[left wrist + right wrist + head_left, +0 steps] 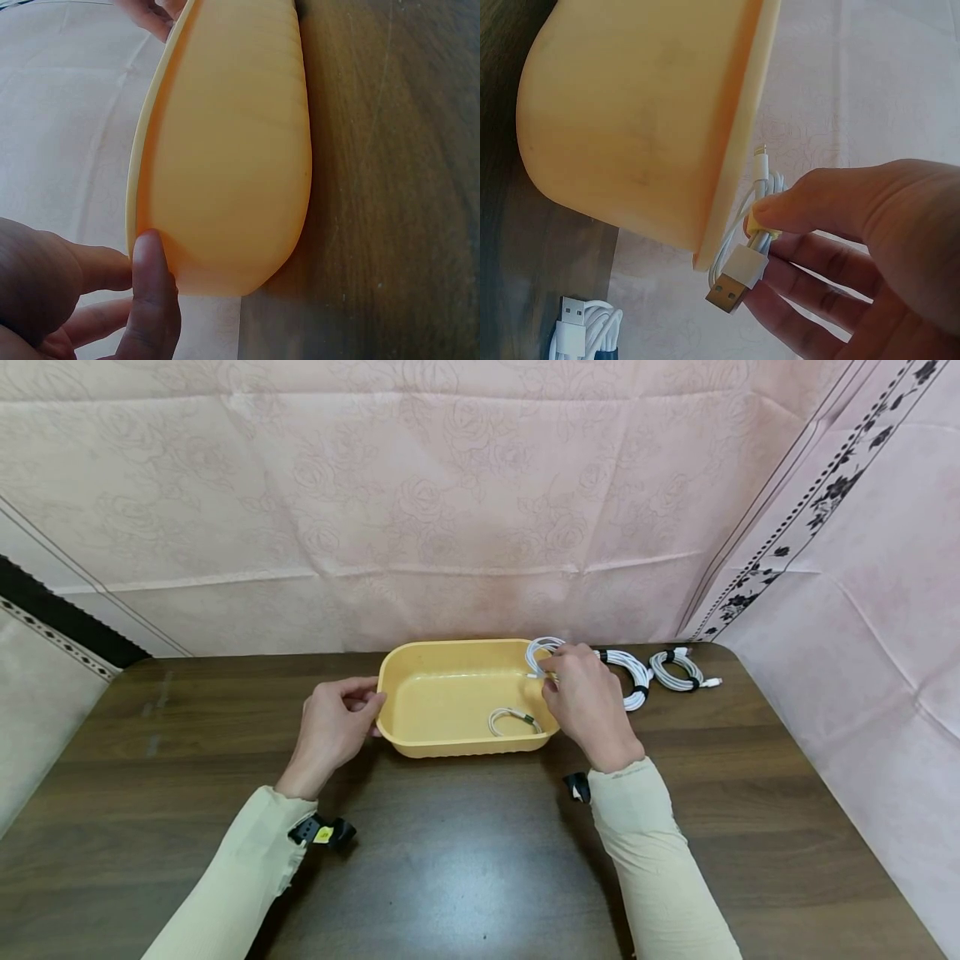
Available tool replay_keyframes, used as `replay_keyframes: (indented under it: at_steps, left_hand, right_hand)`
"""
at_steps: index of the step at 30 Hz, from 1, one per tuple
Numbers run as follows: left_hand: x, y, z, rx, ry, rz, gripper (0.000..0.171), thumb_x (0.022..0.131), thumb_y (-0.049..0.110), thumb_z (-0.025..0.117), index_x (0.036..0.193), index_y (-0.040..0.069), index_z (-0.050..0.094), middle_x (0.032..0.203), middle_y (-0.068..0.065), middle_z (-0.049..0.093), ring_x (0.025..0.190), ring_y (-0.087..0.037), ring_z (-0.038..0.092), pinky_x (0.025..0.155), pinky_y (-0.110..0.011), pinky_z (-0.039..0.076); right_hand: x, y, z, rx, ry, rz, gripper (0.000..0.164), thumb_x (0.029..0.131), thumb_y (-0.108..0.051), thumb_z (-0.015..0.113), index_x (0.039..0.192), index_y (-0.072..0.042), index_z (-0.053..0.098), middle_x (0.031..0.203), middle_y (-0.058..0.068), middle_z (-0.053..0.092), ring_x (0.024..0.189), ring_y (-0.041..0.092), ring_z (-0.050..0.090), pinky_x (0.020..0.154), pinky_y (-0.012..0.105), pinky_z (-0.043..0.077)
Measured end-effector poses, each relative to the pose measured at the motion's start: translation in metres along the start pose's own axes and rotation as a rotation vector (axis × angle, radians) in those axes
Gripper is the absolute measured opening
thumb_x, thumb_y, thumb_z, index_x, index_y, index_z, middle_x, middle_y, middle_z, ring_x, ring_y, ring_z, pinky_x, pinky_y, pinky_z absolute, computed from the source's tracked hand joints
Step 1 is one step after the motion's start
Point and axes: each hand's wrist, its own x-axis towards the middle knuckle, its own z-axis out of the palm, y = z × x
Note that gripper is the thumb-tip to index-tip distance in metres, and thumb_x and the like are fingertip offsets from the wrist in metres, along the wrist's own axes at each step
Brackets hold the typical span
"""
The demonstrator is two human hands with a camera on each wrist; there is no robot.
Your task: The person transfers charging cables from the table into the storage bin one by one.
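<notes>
A shallow yellow plastic tray stands on the table against the back cloth. My left hand pinches its left end, thumb and fingers on either side of the rim. Over the tray's right end my right hand holds a coiled white charging cable. In the right wrist view the thumb presses on a yellow tie round this coil, and its USB plug and small connector stick out. Inside the tray lies a thin coiled cable, near the front right corner.
To the right of the tray lie more white coiled cables, one bundle with black ties partly behind my right hand and another coil farther right. A patterned cloth hangs behind the wooden table and along the right side.
</notes>
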Motion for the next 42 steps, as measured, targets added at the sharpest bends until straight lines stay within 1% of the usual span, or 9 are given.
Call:
replay_keyframes:
  at_steps: [9,17,23,31,36,42]
  left_hand:
    - [-0.0003,0.0005,0.0003,-0.005,-0.002,-0.007,0.034,0.1,0.017,0.065,0.131,0.002,0.068,0.104,-0.018,0.069,0.068,-0.016,0.067,0.056,-0.019,0.056]
    - [0.0,0.0008,0.0006,-0.002,-0.002,-0.015,0.033,0.101,0.017,0.065,0.13,0.003,0.068,0.104,-0.018,0.069,0.068,-0.014,0.067,0.057,-0.019,0.056]
    - [0.0013,0.0002,0.0015,0.005,-0.007,-0.02,0.033,0.101,0.017,0.064,0.131,0.003,0.067,0.104,-0.016,0.069,0.07,-0.017,0.068,0.058,-0.02,0.058]
    - [0.001,0.0002,0.0016,0.004,-0.004,-0.014,0.034,0.101,0.017,0.064,0.131,0.003,0.067,0.104,-0.017,0.069,0.069,-0.017,0.068,0.057,-0.02,0.057]
    - [0.0001,0.0003,0.0006,-0.005,0.001,-0.01,0.033,0.101,0.016,0.065,0.131,0.002,0.067,0.104,-0.018,0.069,0.069,-0.018,0.069,0.057,-0.019,0.057]
    - [0.0011,-0.0002,0.0014,0.005,-0.004,-0.012,0.034,0.101,0.017,0.065,0.131,0.003,0.067,0.104,-0.017,0.068,0.071,-0.02,0.069,0.058,-0.02,0.057]
  right_hand:
    - [-0.0001,-0.001,0.0007,-0.003,0.013,-0.01,0.028,0.089,-0.002,0.067,0.113,-0.011,0.08,0.11,0.008,0.072,0.104,0.035,0.066,0.072,0.052,0.058]
    - [0.0004,-0.0021,0.0017,-0.011,0.024,-0.039,0.028,0.089,-0.001,0.067,0.112,-0.011,0.08,0.109,0.008,0.072,0.104,0.033,0.066,0.075,0.052,0.059]
    - [0.0005,-0.0034,0.0026,-0.002,0.022,-0.036,0.028,0.09,-0.002,0.068,0.114,-0.01,0.079,0.114,0.008,0.072,0.11,0.03,0.066,0.078,0.052,0.06]
    - [0.001,-0.0052,0.0043,0.006,0.024,-0.033,0.025,0.089,-0.001,0.069,0.11,-0.01,0.08,0.114,0.006,0.073,0.11,0.027,0.065,0.075,0.051,0.06]
    - [0.0014,-0.0075,0.005,0.013,0.014,-0.028,0.026,0.089,-0.002,0.07,0.111,-0.01,0.08,0.114,0.006,0.073,0.108,0.026,0.063,0.073,0.05,0.061]
    - [0.0013,-0.0083,0.006,0.005,0.026,-0.042,0.025,0.089,-0.001,0.07,0.11,-0.01,0.08,0.112,0.005,0.073,0.107,0.025,0.063,0.072,0.048,0.061]
